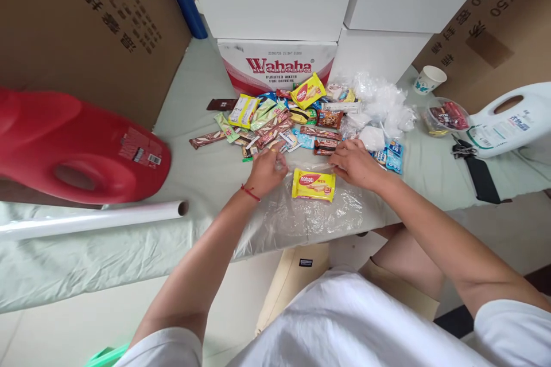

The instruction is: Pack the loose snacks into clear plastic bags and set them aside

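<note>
A yellow nabati wafer packet [313, 185] lies flat on a sheet of clear plastic film [318, 218] spread at the table's front edge. My left hand [267, 172], with a red string on its wrist, is to the left of the packet, its curled fingers at the film's far left part. On the other side my right hand [355, 163] bends its fingers down onto the film's far right part. Neither hand touches the packet. Just beyond them spreads a heap of wrapped snacks [275, 120], with another yellow nabati packet [308, 92] on top.
Crumpled clear plastic [383, 106] sits right of the heap. Behind stands a Wahaha carton [278, 63] under white boxes. A red jug [86, 149] and a film roll [94, 218] are left; a paper cup [429, 79], plastic tub [445, 116] and white bottle [512, 120] are right.
</note>
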A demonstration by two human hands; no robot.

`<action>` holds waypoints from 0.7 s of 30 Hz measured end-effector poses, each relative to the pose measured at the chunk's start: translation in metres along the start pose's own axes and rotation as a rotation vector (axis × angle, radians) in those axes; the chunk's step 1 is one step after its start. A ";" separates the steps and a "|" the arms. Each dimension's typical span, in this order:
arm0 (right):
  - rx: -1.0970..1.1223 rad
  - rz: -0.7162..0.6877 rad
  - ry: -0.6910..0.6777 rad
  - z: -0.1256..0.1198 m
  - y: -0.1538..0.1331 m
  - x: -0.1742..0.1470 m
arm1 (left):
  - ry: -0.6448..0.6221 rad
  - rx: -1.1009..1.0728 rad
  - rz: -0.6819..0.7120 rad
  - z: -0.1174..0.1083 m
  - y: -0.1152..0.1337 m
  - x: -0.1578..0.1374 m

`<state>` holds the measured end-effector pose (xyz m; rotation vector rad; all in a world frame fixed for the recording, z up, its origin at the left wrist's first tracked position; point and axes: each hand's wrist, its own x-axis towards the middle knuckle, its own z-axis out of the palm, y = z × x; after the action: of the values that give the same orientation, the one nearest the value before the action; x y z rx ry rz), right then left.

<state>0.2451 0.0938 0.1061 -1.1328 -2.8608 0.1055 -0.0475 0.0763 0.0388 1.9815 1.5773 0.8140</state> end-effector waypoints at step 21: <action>0.094 0.172 0.068 0.047 -0.011 -0.120 | -0.214 0.193 0.456 -0.020 -0.024 -0.098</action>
<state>0.3212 0.0016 0.0559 -1.3336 -2.6646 0.2036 -0.0938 -0.0142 0.0208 2.5241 1.1327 0.5980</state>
